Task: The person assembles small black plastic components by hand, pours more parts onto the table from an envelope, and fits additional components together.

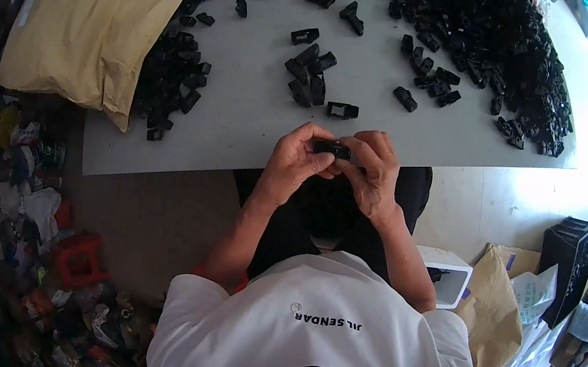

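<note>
Left hand (292, 162): thumb and fingers gripped the left end of a small black plastic part (331, 149).
Right hand (374, 170): fingers pinched its right end.
Held part: sat between both hands, at the pale grey flat tabletop's (227, 130) near edge.
Beyond: loose black plastic pieces (342, 111) lay scattered.
Table's left: a bulky brown paper bag (84, 30) lay.

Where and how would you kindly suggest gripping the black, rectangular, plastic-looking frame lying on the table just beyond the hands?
I would pinch the black frame across its long edges at the right end, coming from above and the right: it lies crosswise with that end free, while a cluster of black pieces sits close to its left end.
</note>
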{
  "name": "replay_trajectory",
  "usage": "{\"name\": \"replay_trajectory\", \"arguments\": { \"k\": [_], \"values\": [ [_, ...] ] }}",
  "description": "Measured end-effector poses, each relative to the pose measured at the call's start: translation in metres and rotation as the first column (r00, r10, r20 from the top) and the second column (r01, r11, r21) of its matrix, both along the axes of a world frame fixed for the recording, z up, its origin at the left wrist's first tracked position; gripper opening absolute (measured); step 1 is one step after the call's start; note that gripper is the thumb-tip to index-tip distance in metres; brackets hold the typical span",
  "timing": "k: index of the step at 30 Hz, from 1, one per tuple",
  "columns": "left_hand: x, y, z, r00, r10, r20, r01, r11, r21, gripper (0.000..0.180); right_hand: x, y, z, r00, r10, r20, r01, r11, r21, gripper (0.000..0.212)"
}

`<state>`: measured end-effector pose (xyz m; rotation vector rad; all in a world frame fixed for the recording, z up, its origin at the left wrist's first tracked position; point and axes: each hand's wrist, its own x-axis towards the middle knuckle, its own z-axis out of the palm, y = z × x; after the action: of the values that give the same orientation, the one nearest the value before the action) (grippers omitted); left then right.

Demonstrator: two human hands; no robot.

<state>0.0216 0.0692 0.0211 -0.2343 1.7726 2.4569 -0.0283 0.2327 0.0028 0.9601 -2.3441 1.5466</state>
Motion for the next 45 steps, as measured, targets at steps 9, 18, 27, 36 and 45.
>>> {"name": "replay_trajectory", "arguments": {
  "k": [9, 18, 27, 36, 45],
  "values": [
    [0.007, 0.005, -0.004, 0.996, 0.061, -0.059, -0.064, 0.997, -0.043, 0.016, 0.009, 0.007, 0.000, 0.752, 0.217, 0.623, -0.094, 0.970, -0.225, 0.029],
    [0.023, 0.013, -0.008, 0.998, -0.048, -0.031, 0.030, 0.901, -0.432, 0.020, 0.027, 0.031, -0.012, 0.820, 0.198, 0.537, -0.198, 0.979, -0.059, 0.022],
    [-0.061, 0.026, -0.005, 0.897, -0.306, -0.320, -0.365, -0.102, -0.925, 0.022, -0.063, 0.034, 0.027, 0.935, -0.340, -0.102, 0.354, 0.875, 0.330, 0.018],
    [-0.061, 0.022, -0.001, 0.944, -0.049, -0.326, -0.246, 0.552, -0.797, 0.024, -0.054, 0.039, 0.007, 0.969, -0.157, 0.189, 0.152, 0.987, 0.041, 0.027],
    [-0.051, 0.027, -0.011, 0.988, 0.130, -0.078, -0.121, 0.987, 0.106, 0.019, -0.006, 0.019, 0.017, 0.889, 0.087, 0.450, 0.105, 0.917, -0.385, 0.018]
  ]
}}
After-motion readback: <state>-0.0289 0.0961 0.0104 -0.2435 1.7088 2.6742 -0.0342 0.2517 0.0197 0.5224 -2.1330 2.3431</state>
